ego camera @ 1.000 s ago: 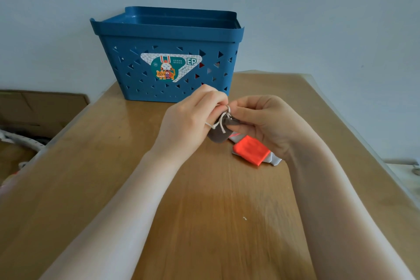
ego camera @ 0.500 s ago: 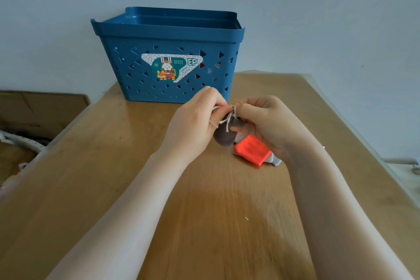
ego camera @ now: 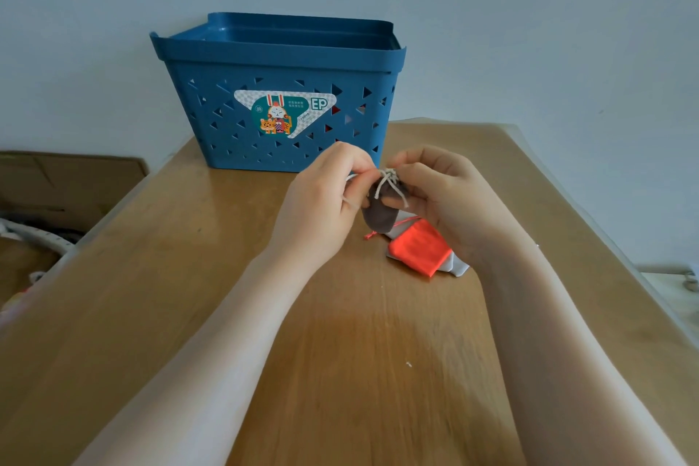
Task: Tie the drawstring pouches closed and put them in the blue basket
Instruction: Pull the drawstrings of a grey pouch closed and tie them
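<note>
Both hands — left hand (ego camera: 321, 197), right hand (ego camera: 438, 197) — pinch the cream cord (ego camera: 387, 182) atop the small brown fabric pouch (ego camera: 378, 216), seemingly mid-knot — next, cinch it, then lift to the blue perforated plastic basket (ego camera: 280, 57) beyond.

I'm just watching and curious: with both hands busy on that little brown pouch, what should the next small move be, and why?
Probably pull the cord ends apart to snug the knot. Both the left hand and right hand pinch the pale cord at the brown pouch's neck, and the knot looks loose. The blue basket comes after.
</note>
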Tool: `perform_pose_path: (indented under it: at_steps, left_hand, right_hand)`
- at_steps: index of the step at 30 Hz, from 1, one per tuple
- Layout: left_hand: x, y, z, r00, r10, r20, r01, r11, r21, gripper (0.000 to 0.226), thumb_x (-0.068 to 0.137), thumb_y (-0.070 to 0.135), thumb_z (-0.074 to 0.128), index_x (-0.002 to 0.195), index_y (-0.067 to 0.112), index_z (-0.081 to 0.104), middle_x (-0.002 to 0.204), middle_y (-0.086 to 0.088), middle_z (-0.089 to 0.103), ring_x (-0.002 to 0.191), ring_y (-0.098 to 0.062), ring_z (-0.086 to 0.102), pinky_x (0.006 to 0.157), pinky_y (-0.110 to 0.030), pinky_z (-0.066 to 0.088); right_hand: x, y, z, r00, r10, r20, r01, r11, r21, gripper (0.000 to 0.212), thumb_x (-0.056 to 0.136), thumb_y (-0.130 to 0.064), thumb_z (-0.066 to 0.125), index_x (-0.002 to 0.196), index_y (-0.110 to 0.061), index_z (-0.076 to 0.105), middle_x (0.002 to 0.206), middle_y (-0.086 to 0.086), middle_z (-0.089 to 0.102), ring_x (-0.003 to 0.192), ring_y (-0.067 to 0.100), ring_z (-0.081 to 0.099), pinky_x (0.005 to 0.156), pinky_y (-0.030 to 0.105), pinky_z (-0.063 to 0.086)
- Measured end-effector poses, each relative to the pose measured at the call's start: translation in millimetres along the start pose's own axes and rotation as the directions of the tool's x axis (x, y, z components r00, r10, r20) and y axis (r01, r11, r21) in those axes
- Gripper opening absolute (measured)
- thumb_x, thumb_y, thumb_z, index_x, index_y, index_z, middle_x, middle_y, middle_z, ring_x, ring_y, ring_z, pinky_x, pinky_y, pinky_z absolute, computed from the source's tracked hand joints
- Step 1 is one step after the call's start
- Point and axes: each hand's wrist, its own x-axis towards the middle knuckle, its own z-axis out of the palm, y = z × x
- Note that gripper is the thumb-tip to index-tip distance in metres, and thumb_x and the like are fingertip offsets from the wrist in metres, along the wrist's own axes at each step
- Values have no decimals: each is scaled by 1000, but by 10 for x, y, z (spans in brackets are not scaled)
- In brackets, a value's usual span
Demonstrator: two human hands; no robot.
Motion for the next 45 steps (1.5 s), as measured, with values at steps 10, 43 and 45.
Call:
perform_pose_path:
  at_steps: [10, 43, 45]
  left_hand:
    - [8, 27, 28, 994, -74, 84, 85, 987, -136, 10, 93, 15, 47, 88, 8, 51, 100, 7, 59, 91, -8, 58, 78, -17, 48]
    - [14, 126, -2, 899, -400, 178, 432, 880, -200, 18, 91, 20, 59, 73, 16, 63, 66, 10, 60, 63, 0, 52, 61, -12, 40]
    - [22, 127, 14, 843, -511, 170, 537, 771, -344, 23, 91, 23, 60, 71, 11, 63, 64, 6, 59, 65, -5, 52, 66, -19, 41]
  right_hand:
    - [2, 30, -26, 998, -15, 54, 3, 978, 210, 22, 92, -10, 53, 76, 3, 61, 64, 23, 65, 73, 32, 67, 82, 35, 56]
    - [18, 56, 48, 975, 217, -48, -166, 856, 489, 18, 94, -19, 54, 86, -7, 66, 76, 6, 68, 69, 13, 65, 58, 19, 54]
    - [10, 33, 31, 981, 189, -40, -155, 895, 419, 20, 94, -25, 53, 90, -11, 67, 78, 4, 69, 70, 12, 64, 59, 20, 54]
